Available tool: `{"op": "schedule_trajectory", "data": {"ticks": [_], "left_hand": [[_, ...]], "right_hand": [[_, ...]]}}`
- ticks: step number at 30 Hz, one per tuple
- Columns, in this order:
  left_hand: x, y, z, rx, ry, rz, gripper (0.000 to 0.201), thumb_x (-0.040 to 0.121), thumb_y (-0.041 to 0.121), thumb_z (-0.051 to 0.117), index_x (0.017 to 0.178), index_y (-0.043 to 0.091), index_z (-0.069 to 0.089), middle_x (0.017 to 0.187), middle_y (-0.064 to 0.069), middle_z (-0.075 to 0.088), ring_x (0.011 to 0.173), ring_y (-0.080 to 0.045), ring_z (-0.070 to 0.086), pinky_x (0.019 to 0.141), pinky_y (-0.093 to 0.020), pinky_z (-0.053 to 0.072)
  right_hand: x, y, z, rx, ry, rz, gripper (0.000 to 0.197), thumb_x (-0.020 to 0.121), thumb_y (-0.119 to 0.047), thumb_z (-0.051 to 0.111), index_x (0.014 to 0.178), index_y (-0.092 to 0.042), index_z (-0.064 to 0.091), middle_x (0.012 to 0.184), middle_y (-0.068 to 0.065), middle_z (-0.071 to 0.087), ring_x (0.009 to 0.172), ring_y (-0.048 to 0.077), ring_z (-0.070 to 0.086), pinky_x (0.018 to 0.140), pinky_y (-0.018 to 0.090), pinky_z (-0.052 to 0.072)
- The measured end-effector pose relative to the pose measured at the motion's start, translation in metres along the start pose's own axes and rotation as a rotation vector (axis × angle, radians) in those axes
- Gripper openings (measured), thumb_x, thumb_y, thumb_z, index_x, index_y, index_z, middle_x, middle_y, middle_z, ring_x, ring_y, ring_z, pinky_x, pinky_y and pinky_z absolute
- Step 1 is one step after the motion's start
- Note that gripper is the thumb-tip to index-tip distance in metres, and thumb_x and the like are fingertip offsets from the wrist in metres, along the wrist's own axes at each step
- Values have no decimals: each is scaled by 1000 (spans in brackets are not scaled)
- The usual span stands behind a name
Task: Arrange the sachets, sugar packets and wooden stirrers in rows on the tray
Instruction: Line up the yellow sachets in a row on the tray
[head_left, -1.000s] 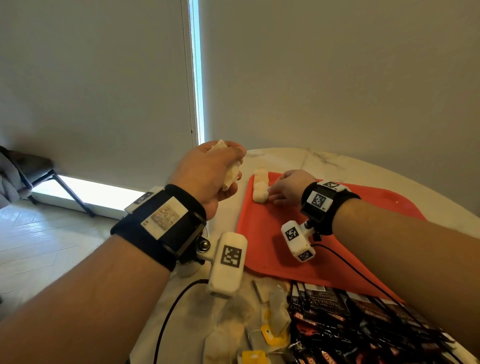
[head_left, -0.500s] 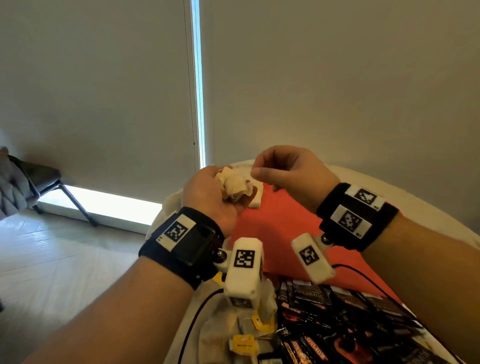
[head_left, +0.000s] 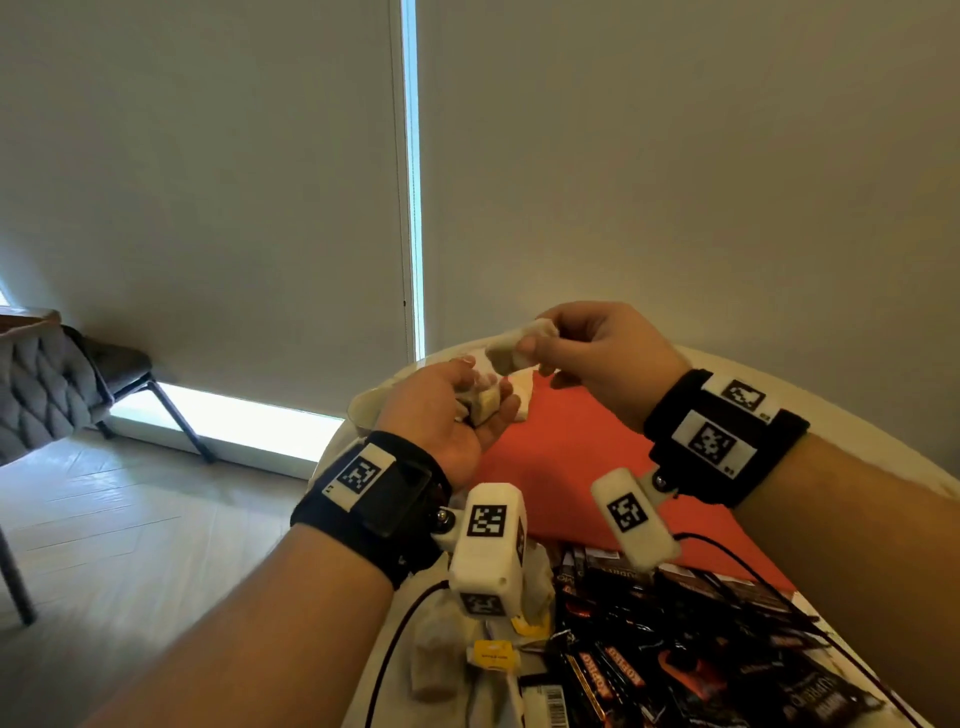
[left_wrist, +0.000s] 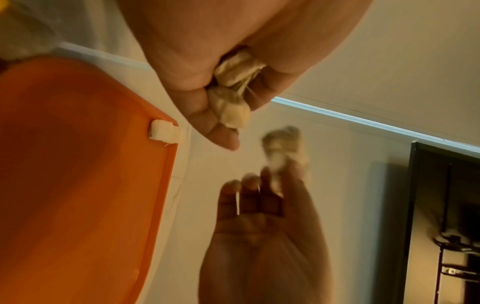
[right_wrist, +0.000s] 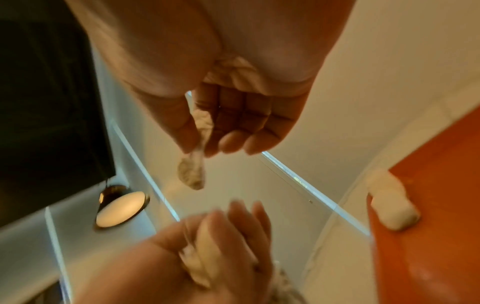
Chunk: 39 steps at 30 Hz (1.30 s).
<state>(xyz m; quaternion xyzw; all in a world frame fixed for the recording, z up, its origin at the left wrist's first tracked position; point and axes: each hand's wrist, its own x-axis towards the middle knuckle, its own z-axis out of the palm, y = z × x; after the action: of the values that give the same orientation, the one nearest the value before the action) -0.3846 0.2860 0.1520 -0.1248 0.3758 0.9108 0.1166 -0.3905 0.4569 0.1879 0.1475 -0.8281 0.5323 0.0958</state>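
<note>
You pinch one pale sachet (head_left: 514, 345) between the thumb and fingers of your right hand (head_left: 597, 358), and it hangs in the air above the far left corner of the red tray (head_left: 571, 457), not touching it. Your left hand (head_left: 447, 415) is just below and beside it, with the fingers curled around a small bunch of more sachets (head_left: 483, 405); in the left wrist view you see these sachets crumpled together in the palm, and the right hand's sachet is blurred. On the tray, at its far left corner, a few white sachets (left_wrist: 165, 131) already lie close together near the rim. The tray rests on the pale counter (head_left: 727, 374). Nearer to you, on the counter in front of the tray, there is a heap of dark sachets (head_left: 675, 649) with red lettering, and left of it some pale tea bags with yellow tags (head_left: 493, 652) lie in a loose pile. At the left of the room, a grey padded chair (head_left: 47, 389) stands on the floor, well apart from the counter.
</note>
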Motion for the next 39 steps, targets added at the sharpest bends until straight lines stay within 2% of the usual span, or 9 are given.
{"op": "schedule_trajectory", "data": {"ticks": [2, 6, 11, 16, 21, 25, 28, 34, 39], "left_hand": [[-3, 3, -2, 57, 34, 16, 22, 101, 2, 52, 118, 7, 65, 110, -17, 64, 79, -23, 64, 56, -31, 58], [-5, 8, -6, 178, 55, 111, 14, 97, 7, 61, 106, 14, 68, 100, -9, 66, 72, -16, 59, 48, -24, 49], [-11, 10, -3, 469, -49, 266, 18, 90, 30, 79, 102, 20, 72, 95, -4, 67, 72, -14, 57, 52, -24, 46], [-13, 8, -3, 713, -183, 293, 20, 90, 21, 78, 108, 16, 73, 97, -10, 66, 68, -12, 54, 53, -23, 44], [-10, 12, -3, 710, -136, 321, 16, 89, 20, 78, 103, 14, 73, 93, -10, 67, 67, -13, 54, 53, -24, 44], [-2, 17, 1, 659, -82, 340, 13, 92, 19, 76, 104, 15, 72, 107, -21, 75, 67, -11, 56, 51, -23, 45], [3, 19, 4, 635, -69, 333, 17, 88, 18, 79, 103, 17, 72, 95, -14, 69, 72, -13, 56, 51, -23, 44], [17, 25, 5, 581, 6, 338, 5, 96, 23, 71, 99, 19, 70, 92, -4, 66, 70, -12, 57, 50, -22, 46], [27, 34, -1, 490, 33, 303, 3, 97, 17, 68, 94, 18, 68, 87, -3, 65, 64, -12, 57, 45, -21, 44]], "right_hand": [[4, -1, -2, 109, 24, 70, 7, 91, -18, 76, 90, -11, 77, 75, 7, 69, 64, 16, 60, 64, 33, 53], [9, -8, -17, -231, -40, 125, 20, 87, -35, 79, 85, -16, 79, 64, -4, 65, 59, 11, 56, 63, 33, 50], [12, -24, -21, -152, -160, 110, 14, 85, -30, 82, 89, -16, 81, 59, -6, 59, 56, 10, 52, 59, 28, 47], [17, -24, -16, -81, -163, 114, 15, 84, -27, 83, 89, -12, 81, 67, 2, 61, 64, 13, 53, 64, 34, 47], [20, -19, -14, 38, -62, 88, 10, 84, -27, 83, 86, -17, 81, 83, 6, 70, 75, 15, 59, 74, 35, 54], [21, -11, -7, 203, -88, 177, 16, 85, -16, 81, 98, -9, 76, 90, 8, 72, 81, 18, 65, 79, 39, 59], [21, -8, -2, 208, -114, 212, 9, 86, -2, 76, 93, -7, 73, 92, 14, 73, 86, 24, 70, 85, 42, 61], [36, 6, 2, 318, 36, 292, 12, 85, 5, 74, 85, -6, 68, 76, 11, 71, 69, 20, 69, 76, 39, 62], [48, 51, 8, 278, 76, 563, 16, 87, 9, 67, 80, -5, 64, 69, 11, 67, 59, 19, 66, 62, 34, 58]]}}
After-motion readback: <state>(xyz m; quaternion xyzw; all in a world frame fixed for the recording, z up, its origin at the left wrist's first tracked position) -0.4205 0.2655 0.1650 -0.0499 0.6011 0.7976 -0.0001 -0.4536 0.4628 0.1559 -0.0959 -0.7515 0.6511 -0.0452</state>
